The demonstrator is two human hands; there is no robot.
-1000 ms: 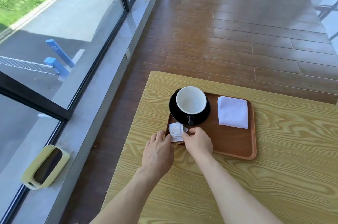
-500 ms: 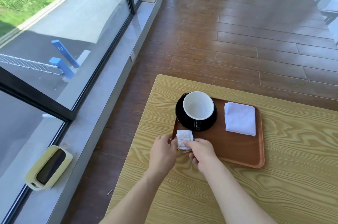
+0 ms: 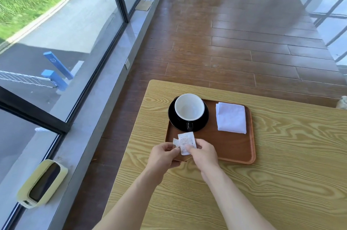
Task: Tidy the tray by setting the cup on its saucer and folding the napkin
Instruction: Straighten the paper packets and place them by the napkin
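A black cup with a white inside (image 3: pixel 189 109) stands on its black saucer (image 3: pixel 173 120) at the far left of a brown wooden tray (image 3: pixel 231 147). A folded white napkin (image 3: pixel 231 117) lies at the tray's far right. Above the tray's near left corner, my left hand (image 3: pixel 164 154) and my right hand (image 3: pixel 203 152) both pinch a small white paper slip (image 3: pixel 185 140), which looks like a printed receipt. The left fingers hold its left edge, the right fingers its lower edge.
The tray sits on a light wooden table (image 3: pixel 281 182) whose left edge runs close to a glass wall. A yellow-framed object (image 3: pixel 42 182) lies on the grey window sill. Dark wooden floor stretches beyond the table's far edge.
Both hands have lifted the paper slip off the tray's near left corner and hold it up between them. The cup, saucer and napkin stay put.
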